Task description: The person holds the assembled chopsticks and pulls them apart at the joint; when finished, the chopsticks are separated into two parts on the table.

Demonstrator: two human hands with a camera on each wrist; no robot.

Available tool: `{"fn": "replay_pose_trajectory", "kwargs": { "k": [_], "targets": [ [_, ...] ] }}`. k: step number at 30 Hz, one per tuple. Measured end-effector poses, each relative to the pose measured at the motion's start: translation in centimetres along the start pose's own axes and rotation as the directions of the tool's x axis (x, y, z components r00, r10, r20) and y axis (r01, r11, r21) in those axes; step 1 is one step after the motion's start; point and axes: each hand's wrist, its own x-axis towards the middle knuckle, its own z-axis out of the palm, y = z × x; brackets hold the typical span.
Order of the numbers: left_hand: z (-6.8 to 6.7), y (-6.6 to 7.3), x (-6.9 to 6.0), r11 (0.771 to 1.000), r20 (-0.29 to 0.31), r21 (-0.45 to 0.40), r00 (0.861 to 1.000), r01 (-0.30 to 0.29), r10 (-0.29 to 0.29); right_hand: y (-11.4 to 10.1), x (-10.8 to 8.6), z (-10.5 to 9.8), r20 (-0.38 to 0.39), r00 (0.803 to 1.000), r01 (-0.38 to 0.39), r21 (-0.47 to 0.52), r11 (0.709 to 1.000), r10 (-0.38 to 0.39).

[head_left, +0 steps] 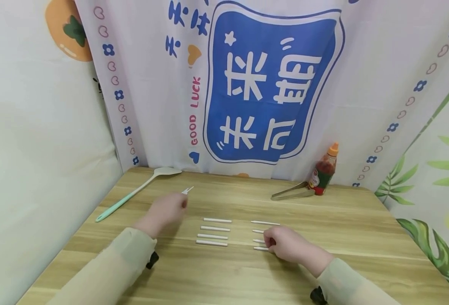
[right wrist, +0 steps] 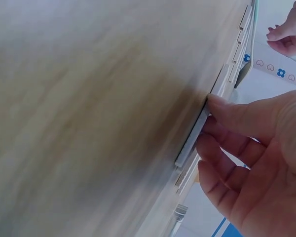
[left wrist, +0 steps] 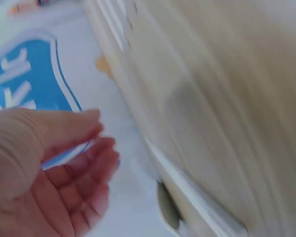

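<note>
My right hand (head_left: 285, 243) rests low over the right-hand row of slim white sticks with tapered tips. Thumb and fingers pinch one white stick (right wrist: 195, 136) along its length, and it lies at table level. Other tapered sticks (head_left: 265, 223) lie parallel beside it. My left hand (head_left: 167, 212), blurred, is above the table at the left, fingers loosely curled with nothing seen between them in the left wrist view. Just beyond it lie small white pieces (head_left: 187, 190), partly hidden. Several flat-ended white sticks (head_left: 211, 243) form a second row between the hands.
A white ladle-like utensil with a mint-green handle (head_left: 114, 207) lies at the back left of the wooden table (head_left: 216, 279). Metal tongs (head_left: 290, 192) and a red sauce bottle with an orange cap (head_left: 324, 171) are at the back right. A printed curtain (head_left: 163, 106) hangs behind.
</note>
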Motion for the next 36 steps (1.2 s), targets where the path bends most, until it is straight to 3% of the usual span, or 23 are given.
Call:
{"fn": "replay_pose_trajectory", "kwargs": {
  "k": [5,10,17,23,26,36],
  "targets": [
    [-0.1,-2.9,0.2,0.988,0.045,0.050,0.988,0.143,-0.145,0.1,0.0,0.1,-0.004,1.000,0.015,-0.022,1.000,-0.015],
    [0.7,-4.3,0.0,0.977,0.071,0.080,0.976,0.200,-0.206,0.1,0.1,0.2,-0.001,1.000,0.028,-0.030,0.999,-0.028],
    [1.2,-4.3,0.0,0.975,0.114,0.062,0.970,0.211,-0.217,0.2,0.0,0.2,-0.007,1.000,0.026,-0.024,0.999,-0.027],
    [1.4,-4.3,-0.2,0.972,0.050,0.022,0.971,0.232,-0.233,0.1,-0.1,0.1,-0.004,1.000,0.029,-0.020,0.999,-0.029],
    [1.4,-4.4,-0.2,0.970,0.046,0.026,0.969,0.243,-0.244,0.1,-0.1,0.1,-0.007,1.000,0.028,-0.027,0.999,-0.028],
    [0.9,-4.6,0.0,0.968,0.121,0.005,0.961,0.250,-0.249,0.0,0.0,0.1,-0.002,1.000,0.026,-0.043,0.999,-0.026]
  ]
}}
